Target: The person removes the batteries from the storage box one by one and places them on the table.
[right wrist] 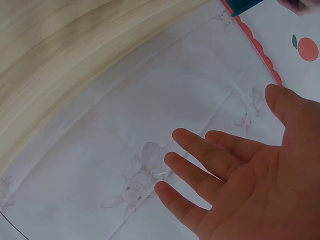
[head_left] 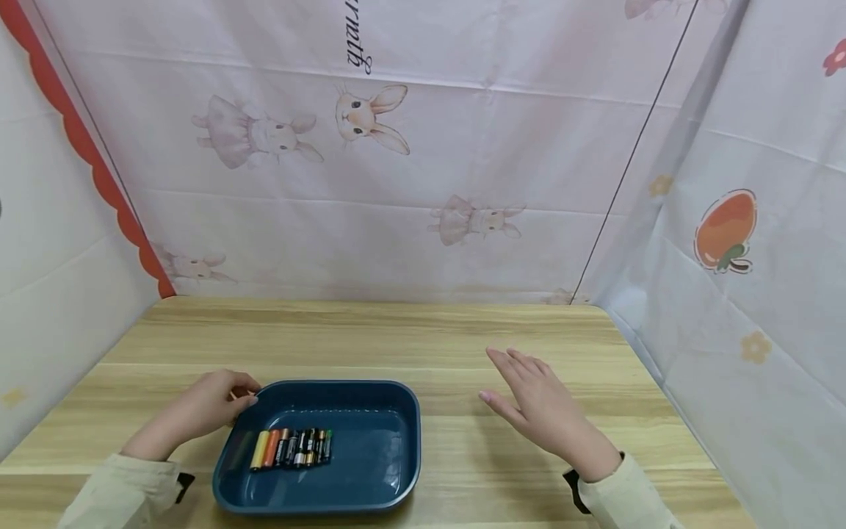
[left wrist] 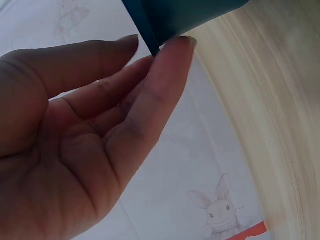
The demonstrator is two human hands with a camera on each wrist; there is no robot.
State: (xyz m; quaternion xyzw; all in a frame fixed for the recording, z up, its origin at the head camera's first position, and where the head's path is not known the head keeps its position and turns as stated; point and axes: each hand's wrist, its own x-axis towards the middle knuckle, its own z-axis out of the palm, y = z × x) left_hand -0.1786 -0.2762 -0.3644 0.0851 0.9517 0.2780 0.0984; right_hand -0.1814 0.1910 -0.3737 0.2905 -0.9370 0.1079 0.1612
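Note:
A dark blue rectangular tray with rounded corners rests on the wooden table. Inside it, toward the left, several batteries lie side by side in a row, the yellow and orange ones at the left end, mostly black ones to the right. My left hand holds the tray's far left corner between thumb and fingers. In the left wrist view, the fingers of the left hand meet the tray's edge. Off to the right, my right hand hovers over the table with fingers spread, holding nothing.
The light wooden table reaches back to a printed rabbit curtain. Fabric walls stand on both sides, the right one with fruit and flower prints, the left one edged by a red scalloped trim.

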